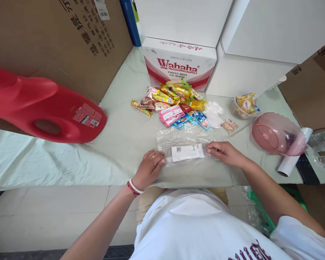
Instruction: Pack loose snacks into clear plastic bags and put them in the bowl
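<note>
A white flat packet [187, 152] with a barcode and small green and red print lies on a clear plastic bag [166, 139] near the table's front edge; I cannot tell whether it is inside the bag. At the bag's left edge, my left hand [151, 166] is closed with fingers and thumb pressed on the plastic. Opposite it, my right hand [225, 153] pinches the right edge of the bag beside the packet. Just behind the bag is a pile of wrapped snacks [166, 98], with pink packets [171, 115] and blue packets [196, 119] in front.
A large red jug [51, 104] lies on its side at left. A Wahaba carton [178, 65] stands behind the snacks. To the right are a plastic tub [237, 108] with snacks, a pink clear bowl [273, 133], a white roll [289, 164] and clear bottles [318, 142].
</note>
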Demonstrator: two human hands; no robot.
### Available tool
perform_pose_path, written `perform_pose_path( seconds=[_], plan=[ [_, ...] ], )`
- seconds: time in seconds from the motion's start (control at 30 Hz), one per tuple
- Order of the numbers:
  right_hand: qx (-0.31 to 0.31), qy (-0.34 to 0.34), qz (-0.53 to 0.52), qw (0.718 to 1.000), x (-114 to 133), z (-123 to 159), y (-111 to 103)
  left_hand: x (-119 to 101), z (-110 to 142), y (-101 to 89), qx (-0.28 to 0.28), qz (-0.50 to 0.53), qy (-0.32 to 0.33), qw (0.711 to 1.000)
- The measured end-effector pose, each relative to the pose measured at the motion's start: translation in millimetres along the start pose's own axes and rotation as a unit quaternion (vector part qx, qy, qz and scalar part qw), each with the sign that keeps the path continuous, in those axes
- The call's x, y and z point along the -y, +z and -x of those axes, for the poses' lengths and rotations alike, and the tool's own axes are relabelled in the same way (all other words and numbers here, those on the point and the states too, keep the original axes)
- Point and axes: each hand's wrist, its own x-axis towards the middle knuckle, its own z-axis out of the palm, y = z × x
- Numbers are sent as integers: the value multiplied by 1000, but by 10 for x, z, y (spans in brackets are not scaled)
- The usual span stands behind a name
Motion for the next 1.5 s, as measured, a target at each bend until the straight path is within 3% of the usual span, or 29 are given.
perform_pose_path(
  seconds=[0.1, 0.2, 0.3, 0.43, 0.57, 0.7, 0.8, 0.93, 1.07, 1.13, 1.23, 1.33, 1.5],
  plan=[
    [-15, 31, 89, 995, -38, -327, -107, -37, -196, 30, -62, -65, -85, 992],
    [-38, 56, 252, 965, 44, -615, -121, -42, -337, 106, -105, -136, -132, 976],
    [-64, 19, 340, 938, 237, -874, -43, -31, -420, 151, -116, -151, -151, 970],
    [-11, -17, 371, 929, 424, -1193, 135, -46, -440, 121, -145, -107, -184, 966],
    [-1, 34, 377, 925, 392, -1409, 255, -121, -394, 132, -210, -80, -163, 961],
    [1, 82, 316, 945, 302, -1503, 252, -151, -430, 254, -189, -108, -156, 964],
    [6, 34, 293, 955, 319, -1486, 187, -119, -520, 332, -182, -110, -190, 959],
    [2, -120, 283, 952, 473, -1274, 104, -101, -598, 350, -176, -113, -204, 956],
    [104, -224, 291, 924, 580, -894, 198, -109, -597, 325, -174, -105, -200, 959],
    [138, -235, 329, 904, 556, -703, 316, -94, -590, 309, -175, -87, -178, 965],
    [139, -225, 383, 885, 465, -474, 495, -32, -575, 273, -174, -2, -129, 976],
    [116, -204, 388, 891, 398, -330, 613, 65, -522, 201, -171, 122, -89, 974],
    [77, -178, 378, 905, 424, -242, 732, 117, -378, 23, -168, 281, -75, 942]
  ],
)
